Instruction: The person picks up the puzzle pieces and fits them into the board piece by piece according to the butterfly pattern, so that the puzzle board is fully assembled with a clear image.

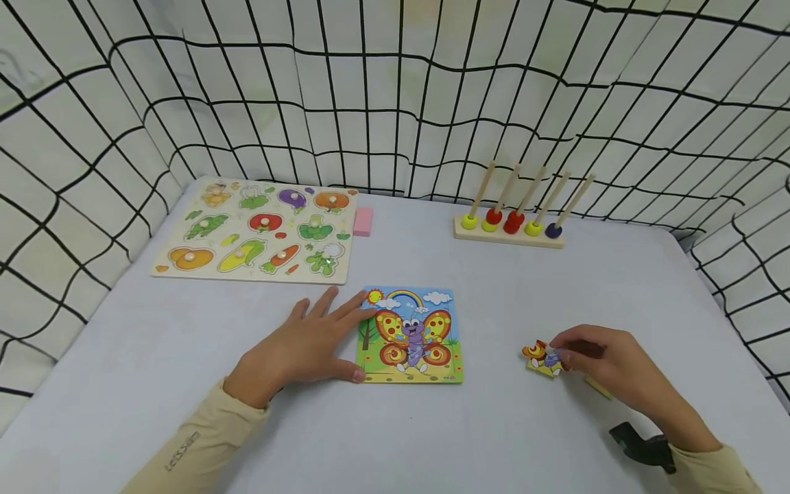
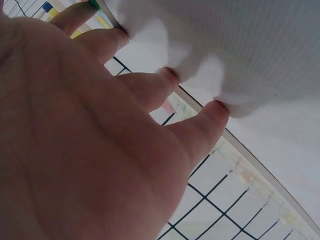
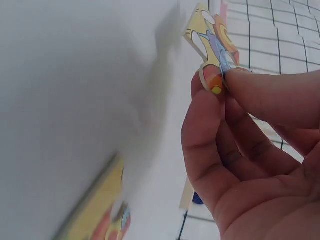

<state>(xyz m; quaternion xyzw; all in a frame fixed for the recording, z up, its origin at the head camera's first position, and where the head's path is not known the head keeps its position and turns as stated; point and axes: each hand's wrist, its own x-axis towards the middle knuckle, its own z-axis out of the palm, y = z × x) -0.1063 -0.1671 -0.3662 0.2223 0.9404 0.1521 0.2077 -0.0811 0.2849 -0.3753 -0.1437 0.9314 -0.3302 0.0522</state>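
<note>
A square butterfly puzzle [image 1: 412, 336] with a sun and rainbow lies flat in the middle of the table. My left hand [image 1: 311, 343] rests beside it, fingers spread, with the thumb and index finger at its left edge. Off to the right, my right hand [image 1: 601, 363] pinches a puzzle piece [image 1: 544, 358] between thumb and fingers. The right wrist view shows this piece [image 3: 212, 42] tilted up above the white surface, printed yellow, purple and orange. A second puzzle piece [image 3: 102, 205] lies on the table below that hand, partly hidden by it in the head view.
At the back left lies a vegetable peg puzzle [image 1: 259, 233], a pink block [image 1: 363, 221] at its right edge. A wooden stand with pegs and coloured beads [image 1: 509, 232] stands at the back right. Black-lined netting [image 1: 395, 103] surrounds the white table.
</note>
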